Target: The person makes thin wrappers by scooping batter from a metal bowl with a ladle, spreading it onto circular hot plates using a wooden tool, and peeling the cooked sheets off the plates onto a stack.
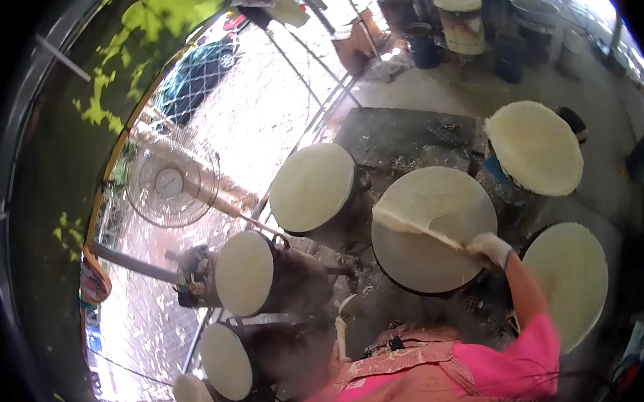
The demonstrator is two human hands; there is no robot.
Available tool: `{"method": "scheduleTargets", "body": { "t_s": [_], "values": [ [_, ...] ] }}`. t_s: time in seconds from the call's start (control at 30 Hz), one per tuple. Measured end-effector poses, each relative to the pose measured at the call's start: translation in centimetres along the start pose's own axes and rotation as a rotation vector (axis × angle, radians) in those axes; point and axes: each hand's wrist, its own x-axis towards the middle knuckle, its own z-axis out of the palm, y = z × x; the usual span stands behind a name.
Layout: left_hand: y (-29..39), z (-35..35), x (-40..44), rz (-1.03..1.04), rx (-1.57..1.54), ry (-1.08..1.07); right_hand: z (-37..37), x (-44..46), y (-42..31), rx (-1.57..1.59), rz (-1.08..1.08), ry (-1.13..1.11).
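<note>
My right hand [490, 248], at the end of a bare forearm and pink sleeve, is closed on a long, thin pale stick [418, 227]. The stick lies across a large round plate [421, 266] coated with a thin pale layer, with a rounder patch near its middle. Below and left of this plate, a small round-headed ladle [351, 304] has its pale handle pointing down toward my body. My left hand does not show; the lower edge holds only pink clothing and a checked apron [408, 361].
Other round, pale-topped drums stand around: upper left [312, 188], left [244, 273], lower left [227, 361], right [566, 282] and upper right [535, 148]. A wire fan [169, 184] is at left. Buckets [460, 24] stand at the back. Thin haze hangs over the drums.
</note>
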Motion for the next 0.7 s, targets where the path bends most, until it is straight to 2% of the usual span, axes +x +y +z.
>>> {"method": "scheduleTargets", "body": {
  "t_s": [0.1,0.13,0.2,0.27,0.37,0.4,0.47,0.5,0.53,0.6,0.67,0.7],
  "values": [
    [-0.4,-0.2,-0.5,-0.010,-0.034,0.024,-2.3,-0.6,1.9,-0.003,-0.036,-0.071],
    [-0.6,-0.4,-0.7,-0.014,-0.037,0.031,-4.0,3.0,3.4,-0.031,-0.140,-0.076],
    [-0.7,-0.6,-1.4,-0.030,-0.037,0.039,-2.1,5.3,0.2,0.111,-0.323,0.072],
    [-1.0,-0.7,-2.2,-0.044,-0.031,0.041,-0.9,5.8,-3.9,-0.147,-0.115,0.073],
    [-1.4,-1.0,-3.2,-0.062,0.006,0.059,-0.2,4.1,-2.7,-0.267,-0.042,-0.180],
    [-1.1,-0.9,-3.5,-0.068,0.015,0.073,-1.9,6.2,1.9,-0.227,-0.143,-0.263],
    [1.8,-0.2,-3.5,-0.060,-0.041,0.116,-3.8,4.9,4.5,-0.115,0.037,-0.236],
    [0.5,-1.1,-3.3,-0.016,-0.055,0.037,-4.0,3.1,2.0,-0.157,0.056,-0.232],
    [-0.6,-0.6,-3.3,-0.016,-0.111,0.073,-4.3,2.5,0.5,-0.190,0.076,-0.226],
    [-2.0,-1.0,-3.7,-0.030,-0.190,0.115,-3.5,7.8,1.3,0.003,-0.370,-0.285],
    [-1.8,-1.3,-4.4,-0.072,-0.206,0.113,0.5,5.4,-5.9,-0.169,-0.157,-0.025],
    [-1.5,-1.5,-4.6,-0.095,-0.212,0.113,-0.2,6.4,-6.1,-0.311,-0.109,-0.094]
  ]
}}
